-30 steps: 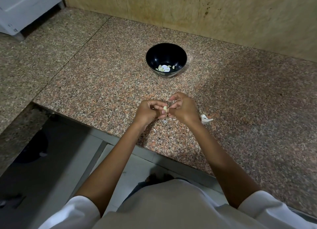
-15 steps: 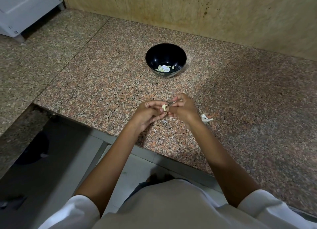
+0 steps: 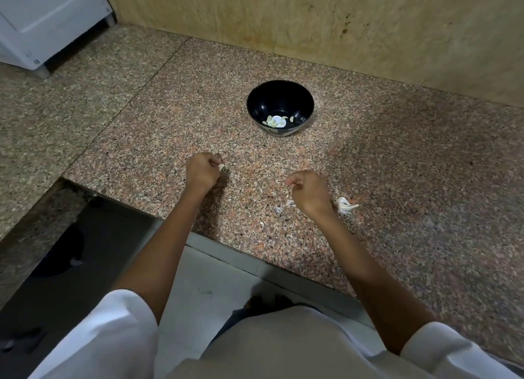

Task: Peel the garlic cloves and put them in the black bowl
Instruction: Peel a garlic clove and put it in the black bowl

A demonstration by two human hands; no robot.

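Note:
The black bowl (image 3: pixel 255 106) stands on the granite counter (image 3: pixel 397 180), with several peeled garlic cloves (image 3: pixel 276 121) at its bottom. My left hand (image 3: pixel 202 172) is closed low over the counter, pinching a pale garlic clove (image 3: pixel 221 167) at its fingertips. My right hand (image 3: pixel 307 190) hovers to the right, fingers curled shut; whether it holds a scrap of skin I cannot tell. Both hands are well in front of the bowl and apart from each other.
White garlic skins (image 3: pixel 344 204) lie just right of my right hand, with smaller bits (image 3: pixel 261 224) near the counter's front edge. A wooden wall panel (image 3: pixel 340 24) backs the counter. A white appliance (image 3: pixel 48 18) stands at the far left.
My hands, joined over the clove before, have separated. The left hand carried the clove to the left and the right hand drew back to the right.

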